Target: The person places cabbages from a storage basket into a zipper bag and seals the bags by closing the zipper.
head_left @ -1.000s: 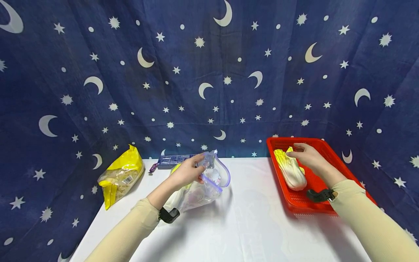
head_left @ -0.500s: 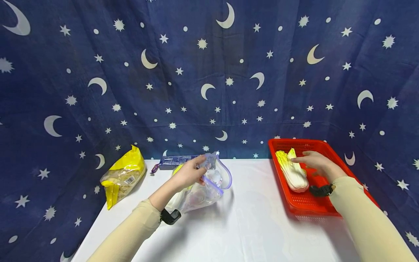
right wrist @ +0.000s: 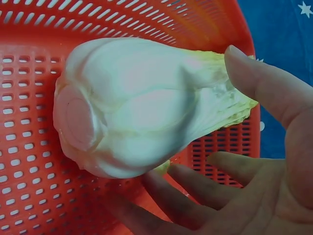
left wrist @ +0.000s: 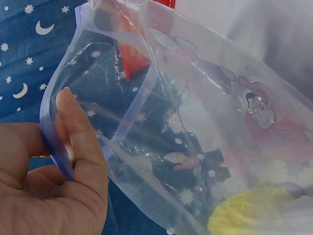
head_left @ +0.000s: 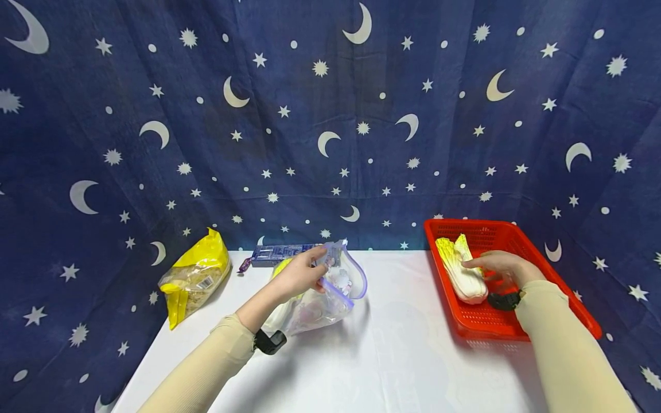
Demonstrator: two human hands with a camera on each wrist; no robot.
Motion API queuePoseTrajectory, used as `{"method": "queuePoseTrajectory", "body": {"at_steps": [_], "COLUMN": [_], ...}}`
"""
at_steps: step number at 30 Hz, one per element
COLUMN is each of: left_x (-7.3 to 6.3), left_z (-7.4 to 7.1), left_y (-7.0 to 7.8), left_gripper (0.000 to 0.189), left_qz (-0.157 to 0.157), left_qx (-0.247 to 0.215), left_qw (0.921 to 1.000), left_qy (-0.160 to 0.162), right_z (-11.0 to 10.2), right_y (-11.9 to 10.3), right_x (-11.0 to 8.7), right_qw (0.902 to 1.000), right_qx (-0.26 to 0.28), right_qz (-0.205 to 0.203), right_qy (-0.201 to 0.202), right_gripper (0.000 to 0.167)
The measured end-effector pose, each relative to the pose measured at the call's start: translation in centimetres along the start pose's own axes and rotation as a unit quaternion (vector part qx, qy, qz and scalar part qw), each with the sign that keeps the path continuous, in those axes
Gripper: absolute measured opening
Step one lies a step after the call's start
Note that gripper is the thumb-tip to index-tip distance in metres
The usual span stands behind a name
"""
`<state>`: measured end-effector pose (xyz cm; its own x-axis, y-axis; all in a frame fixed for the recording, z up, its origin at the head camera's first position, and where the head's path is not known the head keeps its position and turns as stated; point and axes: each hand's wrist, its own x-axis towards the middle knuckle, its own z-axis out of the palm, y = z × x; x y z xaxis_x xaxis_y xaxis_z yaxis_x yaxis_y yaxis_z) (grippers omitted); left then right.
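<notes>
on a white table point(head_left: 397, 350), a red basket point(head_left: 490, 327) and a clear bag point(head_left: 322, 312) sat well apart

a dark blue curtain point(head_left: 304, 94) printed with pale moons and stars hung behind the table and down both sides. beige sleeves point(head_left: 565, 344) covered the person's forearms. the red basket was on the right, its walls and floor pierced with slots. the clear bag, with a violet rim point(left wrist: 45, 107) and pink cartoon figures, was left of the middle; whether a pale thing point(head_left: 279, 315) with a yellow top was inside it or only beside it could not be told. a yellow packet point(head_left: 198, 281) stood near the far left edge. the cabbage point(right wrist: 127, 107) lay in the left part of the red basket, leafy yellow end toward the curtain. the right hand point(head_left: 503, 267) was over the cabbage, fingers loose and apart, thumb by the leafy end; whether they touched it was unclear. the left hand point(head_left: 299, 275) pinched the violet rim, the bag's mouth gaping. beyond it lay a flat blue box point(head_left: 276, 254). black straps point(head_left: 269, 343) circled both wrists. a small purple sweet point(head_left: 244, 265) lay just beside the box's left end
</notes>
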<state>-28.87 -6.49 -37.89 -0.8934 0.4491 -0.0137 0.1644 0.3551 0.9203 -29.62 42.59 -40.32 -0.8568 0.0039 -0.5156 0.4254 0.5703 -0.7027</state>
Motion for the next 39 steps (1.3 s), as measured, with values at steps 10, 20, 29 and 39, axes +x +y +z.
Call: {"method": "queuePoseTrajectory", "body": {"at_steps": [10,20,29,39], "left_x": [0.0,-0.1,-0.2,-0.1], "left_z": [0.0,0.0,0.0,0.1], "left_y": [0.0,0.1,0.0,0.0], "left_gripper": [0.062,0.063,0.063,0.063], "left_qz": [-0.001,-0.006,-0.006,-0.006], "left_qx": [0.005,-0.001,0.001,-0.004], "left_qw": [1.0,1.0,1.0,1.0], "left_qy": [-0.004,-0.006,-0.003,-0.001], "right_z": [0.6,1.0,1.2,1.6], "right_y": [0.6,0.9,1.3,0.8], "right_x": [0.7,0.9,1.5,1.3], "right_qw": [0.9998,1.0,0.9995,0.9983], "right_qx": [0.014,-0.008,-0.011,0.032], "right_qz": [0.009,0.005,0.03,0.049], "right_qy": [-0.004,0.004,-0.008,0.005], "right_gripper": [0.076,0.076,0.085,0.087]}}
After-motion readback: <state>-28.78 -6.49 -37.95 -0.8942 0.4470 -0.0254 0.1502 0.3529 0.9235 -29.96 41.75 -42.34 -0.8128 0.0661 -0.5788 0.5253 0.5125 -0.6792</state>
